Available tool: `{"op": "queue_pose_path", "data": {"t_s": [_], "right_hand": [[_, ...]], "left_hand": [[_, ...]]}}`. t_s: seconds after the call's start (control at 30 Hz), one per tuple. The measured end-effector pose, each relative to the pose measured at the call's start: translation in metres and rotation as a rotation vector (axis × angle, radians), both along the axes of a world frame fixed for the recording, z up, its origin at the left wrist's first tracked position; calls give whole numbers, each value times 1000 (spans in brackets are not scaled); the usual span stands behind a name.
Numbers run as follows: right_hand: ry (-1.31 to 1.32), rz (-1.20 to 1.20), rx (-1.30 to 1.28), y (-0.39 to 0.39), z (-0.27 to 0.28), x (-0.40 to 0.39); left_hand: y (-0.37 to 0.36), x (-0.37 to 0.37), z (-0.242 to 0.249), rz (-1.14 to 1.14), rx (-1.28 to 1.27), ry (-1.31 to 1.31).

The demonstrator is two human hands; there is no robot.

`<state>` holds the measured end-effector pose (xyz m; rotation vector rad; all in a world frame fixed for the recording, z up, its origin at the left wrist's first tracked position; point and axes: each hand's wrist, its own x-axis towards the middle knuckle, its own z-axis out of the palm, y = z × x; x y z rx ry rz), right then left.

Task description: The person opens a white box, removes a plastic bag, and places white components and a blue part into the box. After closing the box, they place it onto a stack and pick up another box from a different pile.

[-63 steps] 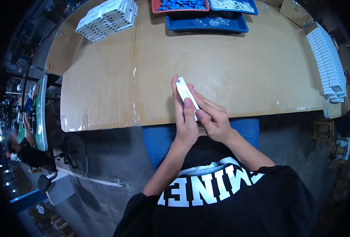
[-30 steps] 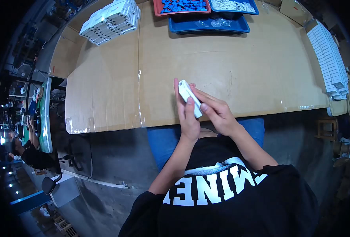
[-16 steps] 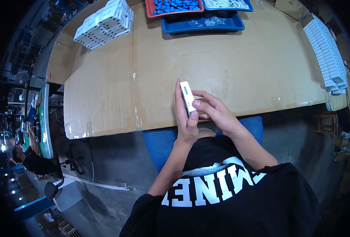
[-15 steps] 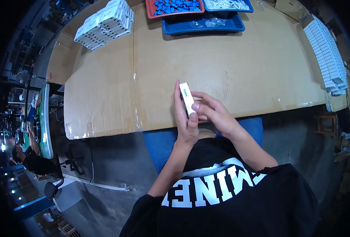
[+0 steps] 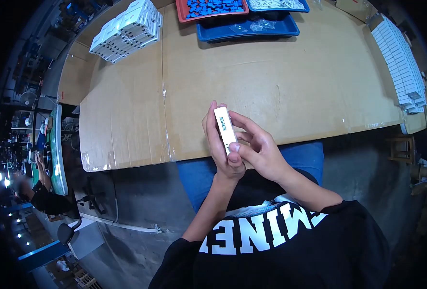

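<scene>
Cardboard [image 5: 295, 86] covered the whole bench, with white box stacks [image 5: 127, 29] far left, another row [image 5: 400, 62] along the right edge, and blue trays [image 5: 247, 30] at the back. From my remote seat I watched the left hand [image 5: 218, 149] and right hand [image 5: 259, 149] close together around the slim white box [image 5: 224, 129], held just above the near table edge. Half a second earlier it had shown its narrow side; now the printed face had turned up toward the camera, so I judged the turning-over nearly finished.
</scene>
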<state>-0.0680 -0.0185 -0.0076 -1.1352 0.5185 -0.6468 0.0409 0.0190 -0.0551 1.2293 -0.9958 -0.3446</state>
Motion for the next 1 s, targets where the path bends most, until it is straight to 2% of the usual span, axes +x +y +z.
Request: {"op": "queue_pose_path", "data": {"t_s": [0.07,0.13,0.17,0.23,0.37,0.63,1.0], "right_hand": [[-7,-3,-12,1,1,0],[-19,15,5,2,-1,0],[-15,13,8,3,-2,1],[4,-12,6,6,-3,4],[-12,17,20,9,-11,5],[15,-21,-245,14,-19,8],[77,10,-375,12,-8,2]], "left_hand": [[1,3,5,-31,35,24],[2,5,13,4,-55,-143],[3,5,15,3,-52,-139],[5,3,17,-11,36,11],[4,4,-3,38,-7,-33],[0,4,-11,54,-88,81],[7,2,-11,32,-46,162]]}}
